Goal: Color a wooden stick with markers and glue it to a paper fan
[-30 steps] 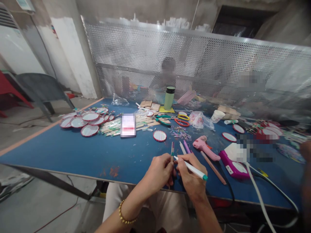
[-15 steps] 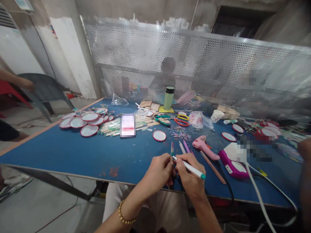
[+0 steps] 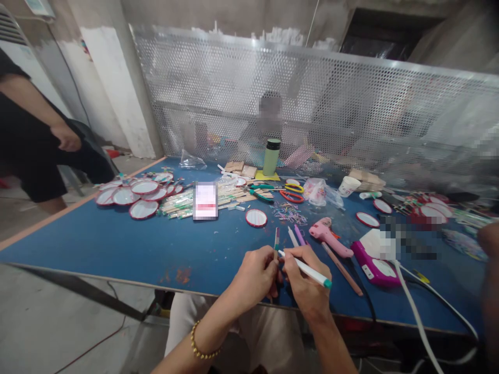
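Table: blue top, flat and scuffed, with a rusty stain close to the near edge; pale strip down the left edge.
Left hand: fingers closed on a thin stick near the middle of the near edge; exposed end points toward the far edge, banded purplish, pale and green.
Right hand: grips a smooth white marker pen-fashion, green at the butt; tip at the stick, contact too small to tell.
Left wrist: bracelet of round gold-coloured beads.
Beside right hand: slim purple pen; pink glue gun, moulded plastic, orange trigger; straight pinkish rod.
Beyond hands: one pale disc with red rim; tangle of thin coloured loops.
Toward far left corner: heap of similar discs, overlapping; beside it pale sticks in glossy clear wrap, a flat rectangular phone among them, screen blurred.
Far edge: perforated metal screen; before it a green cylindrical bottle, black lid, upright on a yellow sheet; white cup, tilted.
Right end: glossy purple box, rounded corners; white cable trailing over the near edge.
Past left edge: person in dark clothing, hand hanging down.
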`<state>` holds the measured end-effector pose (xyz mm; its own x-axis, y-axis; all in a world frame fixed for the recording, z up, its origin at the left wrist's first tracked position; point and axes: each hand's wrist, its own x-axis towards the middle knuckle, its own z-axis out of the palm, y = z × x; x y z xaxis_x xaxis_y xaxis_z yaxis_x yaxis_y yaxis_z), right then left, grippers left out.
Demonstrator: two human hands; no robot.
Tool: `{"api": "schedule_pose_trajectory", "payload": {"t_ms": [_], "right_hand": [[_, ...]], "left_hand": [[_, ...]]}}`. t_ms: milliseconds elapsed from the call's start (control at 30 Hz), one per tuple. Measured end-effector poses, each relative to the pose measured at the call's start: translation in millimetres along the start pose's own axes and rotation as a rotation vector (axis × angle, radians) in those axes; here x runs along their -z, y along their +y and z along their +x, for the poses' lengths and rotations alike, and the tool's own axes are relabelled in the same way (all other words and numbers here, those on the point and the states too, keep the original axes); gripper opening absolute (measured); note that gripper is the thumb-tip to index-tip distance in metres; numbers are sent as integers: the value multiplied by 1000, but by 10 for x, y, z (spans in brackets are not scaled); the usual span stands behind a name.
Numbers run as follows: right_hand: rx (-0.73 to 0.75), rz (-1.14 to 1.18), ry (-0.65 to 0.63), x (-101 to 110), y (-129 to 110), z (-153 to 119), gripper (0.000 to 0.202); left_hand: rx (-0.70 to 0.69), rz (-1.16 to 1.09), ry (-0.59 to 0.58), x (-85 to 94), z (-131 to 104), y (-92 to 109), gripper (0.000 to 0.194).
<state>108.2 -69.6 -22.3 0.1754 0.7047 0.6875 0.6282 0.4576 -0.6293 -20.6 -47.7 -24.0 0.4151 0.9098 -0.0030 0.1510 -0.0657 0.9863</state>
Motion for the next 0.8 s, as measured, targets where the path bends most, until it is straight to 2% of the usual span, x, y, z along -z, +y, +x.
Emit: {"api": "schedule_pose_trajectory", "payload": {"t_ms": [800], "right_hand": [[-3, 5, -3, 1, 8, 6, 21]], "left_hand": [[2, 0, -3, 7, 5, 12, 17]]}}
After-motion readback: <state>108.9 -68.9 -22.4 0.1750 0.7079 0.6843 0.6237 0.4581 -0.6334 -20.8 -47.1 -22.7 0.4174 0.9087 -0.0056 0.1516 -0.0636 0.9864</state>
